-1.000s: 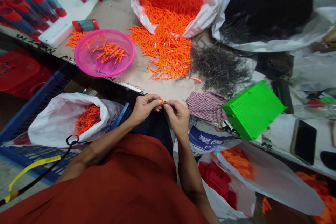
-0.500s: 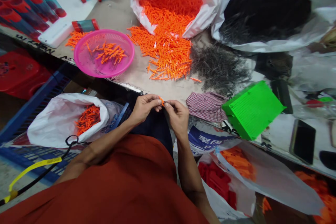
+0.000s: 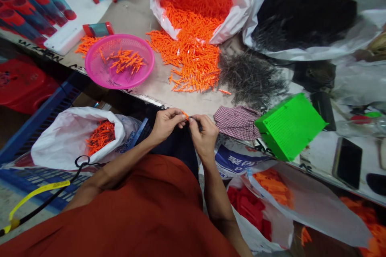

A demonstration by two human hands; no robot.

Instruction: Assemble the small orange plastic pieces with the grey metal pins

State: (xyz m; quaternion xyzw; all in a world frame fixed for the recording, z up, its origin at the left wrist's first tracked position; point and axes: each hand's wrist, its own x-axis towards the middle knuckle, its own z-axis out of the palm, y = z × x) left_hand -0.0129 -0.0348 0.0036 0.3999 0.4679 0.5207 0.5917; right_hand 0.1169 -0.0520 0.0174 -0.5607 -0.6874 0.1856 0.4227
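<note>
While our left hand point(image 3: 165, 125) and right hand point(image 3: 204, 135) pinch one small orange plastic piece point(image 3: 185, 115) between their fingertips, just in front of the counter point(image 3: 157, 88) edge, we list the surroundings. On the counter: one pink basket point(image 3: 152, 62) holding orange pieces, a heap of loose orange pieces point(image 3: 188, 62), a grey spiky pile point(image 3: 253, 80), one checked cloth point(image 3: 237, 122), and one green crate point(image 3: 291, 126), tilted. Beside our left arm: one white bag point(image 3: 62, 146) of orange pieces.

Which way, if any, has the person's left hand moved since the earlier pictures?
No clear move: the left hand stays the same distance from the pink plastic basket.
</note>
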